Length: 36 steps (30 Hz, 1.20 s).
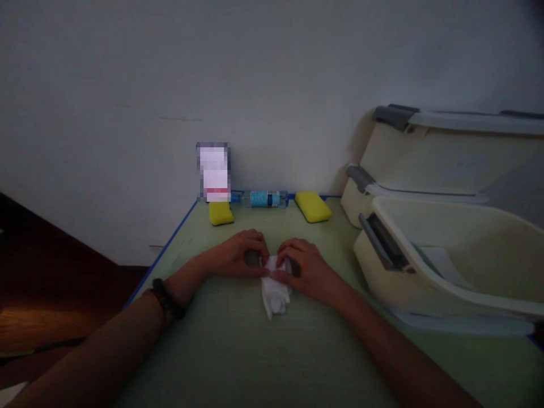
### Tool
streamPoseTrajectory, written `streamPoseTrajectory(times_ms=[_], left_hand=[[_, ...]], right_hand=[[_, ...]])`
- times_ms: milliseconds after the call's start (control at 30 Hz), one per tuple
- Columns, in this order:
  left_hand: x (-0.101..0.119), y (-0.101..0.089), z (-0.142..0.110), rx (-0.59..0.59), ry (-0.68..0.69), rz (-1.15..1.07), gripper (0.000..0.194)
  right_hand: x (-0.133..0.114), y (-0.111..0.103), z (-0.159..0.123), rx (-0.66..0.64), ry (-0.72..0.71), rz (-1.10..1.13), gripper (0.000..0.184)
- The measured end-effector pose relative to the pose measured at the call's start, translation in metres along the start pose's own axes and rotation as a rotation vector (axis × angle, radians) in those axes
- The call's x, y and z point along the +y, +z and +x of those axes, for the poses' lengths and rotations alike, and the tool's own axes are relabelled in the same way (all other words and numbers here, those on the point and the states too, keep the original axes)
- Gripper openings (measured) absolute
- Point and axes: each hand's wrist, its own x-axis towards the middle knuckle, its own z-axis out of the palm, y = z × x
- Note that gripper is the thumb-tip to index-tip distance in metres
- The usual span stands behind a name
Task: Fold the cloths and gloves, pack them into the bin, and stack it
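A small white cloth (276,292), folded and crumpled, lies near the middle of the green tabletop. Whether it is fabric or tissue is hard to tell in the dim light. My left hand (244,254), with a dark beaded bracelet at the wrist, pinches its upper left part between thumb and fingers. From the other side, my right hand (306,265) grips its upper right part, thumb close to the left thumb. The lower end of the cloth hangs loose toward me, with a pointed corner. The fingers cover much of its top.
Behind the hands lie a clear bottle with a blue label (264,199), a yellow sponge (313,207) and another yellow sponge (220,213). A blurred-out phone-like screen (215,170) leans against the wall. At right stand an open cream bin (372,277) and more lidded bins (450,156).
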Motion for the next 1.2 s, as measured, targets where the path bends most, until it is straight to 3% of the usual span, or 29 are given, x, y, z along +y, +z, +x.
streamPoseTrajectory(times_ms=[100,167,267,633,867,967,1067,1200], left_hand=[[0.002,-0.001,0.000,-0.022,-0.004,0.035,0.022],[0.004,-0.001,0.000,-0.027,-0.007,0.055,0.029],[0.007,0.000,0.000,-0.026,-0.005,0.083,0.039],[0.029,0.009,-0.002,-0.046,-0.094,0.322,0.067],[0.013,0.006,-0.001,-0.015,-0.113,0.045,0.058],[0.009,0.007,0.000,0.048,-0.136,-0.013,0.052],[0.009,0.010,0.001,0.083,-0.189,-0.079,0.035],[0.009,0.015,0.004,0.131,-0.288,-0.456,0.021]], right_hand=[[0.002,0.000,-0.002,-0.016,0.109,-0.028,0.046],[0.002,-0.003,-0.003,-0.041,0.126,-0.035,0.053],[0.002,-0.006,-0.005,-0.084,0.112,-0.013,0.046],[-0.003,-0.003,-0.005,-0.030,0.126,-0.052,0.043],[0.002,-0.004,-0.003,0.013,0.165,0.080,0.033],[0.006,-0.003,-0.002,0.022,0.236,0.287,0.023],[0.006,-0.001,0.000,0.068,0.240,0.547,0.024],[0.003,0.000,0.003,0.197,0.255,0.726,0.028]])
